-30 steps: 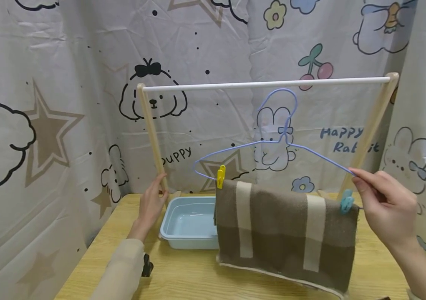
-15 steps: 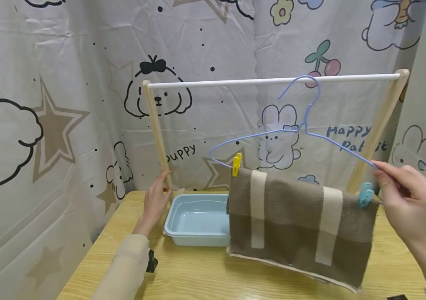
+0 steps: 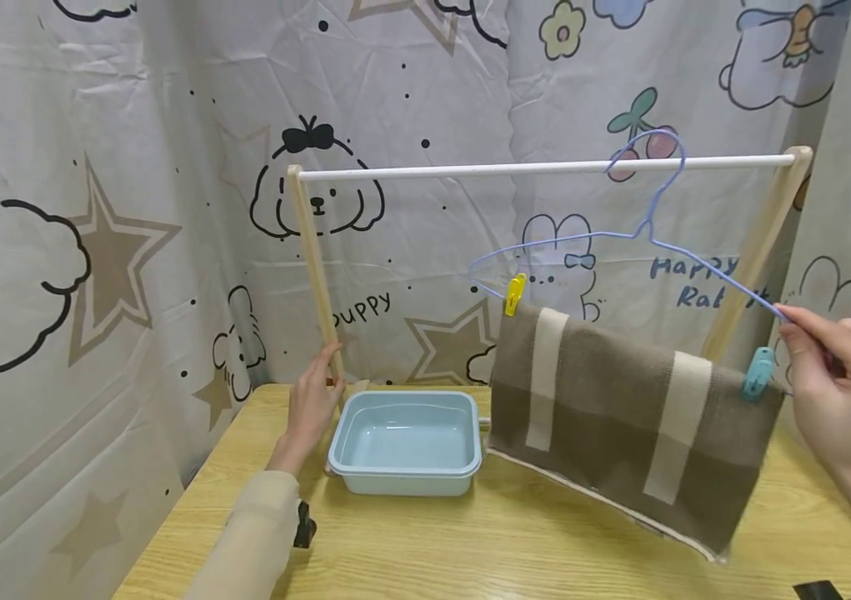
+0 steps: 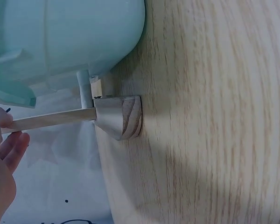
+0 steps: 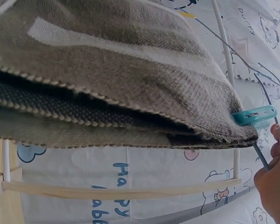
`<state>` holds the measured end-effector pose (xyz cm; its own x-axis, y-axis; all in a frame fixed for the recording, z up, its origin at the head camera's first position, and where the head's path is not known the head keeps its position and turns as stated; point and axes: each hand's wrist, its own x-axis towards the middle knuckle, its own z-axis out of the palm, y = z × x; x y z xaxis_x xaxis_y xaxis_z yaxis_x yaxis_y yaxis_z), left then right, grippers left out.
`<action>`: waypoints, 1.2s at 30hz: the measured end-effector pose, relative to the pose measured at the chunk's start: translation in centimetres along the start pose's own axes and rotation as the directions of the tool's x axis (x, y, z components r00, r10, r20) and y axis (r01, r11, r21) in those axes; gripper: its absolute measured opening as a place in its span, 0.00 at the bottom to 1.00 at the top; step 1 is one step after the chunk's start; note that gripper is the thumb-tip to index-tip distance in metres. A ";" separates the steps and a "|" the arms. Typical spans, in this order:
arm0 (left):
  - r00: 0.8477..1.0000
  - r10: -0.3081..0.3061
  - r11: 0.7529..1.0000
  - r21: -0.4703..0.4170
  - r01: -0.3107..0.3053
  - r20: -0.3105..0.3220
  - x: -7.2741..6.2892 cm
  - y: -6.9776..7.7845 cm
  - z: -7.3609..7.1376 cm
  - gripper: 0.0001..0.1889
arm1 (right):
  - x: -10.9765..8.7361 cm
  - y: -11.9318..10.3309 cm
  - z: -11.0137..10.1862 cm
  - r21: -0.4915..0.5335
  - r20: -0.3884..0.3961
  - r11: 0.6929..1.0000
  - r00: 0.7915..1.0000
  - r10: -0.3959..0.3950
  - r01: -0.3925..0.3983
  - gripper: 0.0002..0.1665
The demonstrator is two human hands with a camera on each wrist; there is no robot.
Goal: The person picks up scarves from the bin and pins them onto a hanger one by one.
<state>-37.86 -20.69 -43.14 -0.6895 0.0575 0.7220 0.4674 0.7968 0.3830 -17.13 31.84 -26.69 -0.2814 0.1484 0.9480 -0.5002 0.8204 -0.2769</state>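
Observation:
My right hand (image 3: 845, 392) pinches the right end of a blue wire hanger (image 3: 583, 237). Folded over its lower bar hangs a brown checked towel (image 3: 613, 408) with cream stripes. A yellow clothespin (image 3: 515, 295) clips the towel's left corner and a teal clothespin (image 3: 758, 374) its right corner; the right wrist view shows the teal clothespin (image 5: 255, 115) close to my fingers. The hanger tilts, and its hook overlaps the white rod (image 3: 545, 168) of a drying rack; whether they touch I cannot tell. My left hand (image 3: 311, 400) grips the rack's left wooden post (image 3: 310, 258).
A light blue plastic basin (image 3: 406, 483) stands on the wooden table (image 3: 395, 550) beside the left post. The rack's right post (image 3: 763, 233) rises behind the hanger. A wooden foot (image 4: 119, 116) of the rack rests near the table's edge. Printed curtains surround the table.
My right hand has moved right and up with the hanger and towel, uncovering the basin's right side. The hook has risen from below the rod to its height. My left hand stays on the post.

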 end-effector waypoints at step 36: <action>1.000 -0.028 0.999 0.015 0.028 -0.003 0.0 0.3 0.0 0.36 | 0.1 5.4 1.5 -0.179 0.040 0.981 0.995 0.087 -0.078 0.12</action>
<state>-37.69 -20.42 -43.07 -0.7010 0.0334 0.7124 0.4392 0.8072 0.3943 -21.10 35.48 -28.30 -0.3564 0.1967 0.9134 -0.3220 0.8919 -0.3177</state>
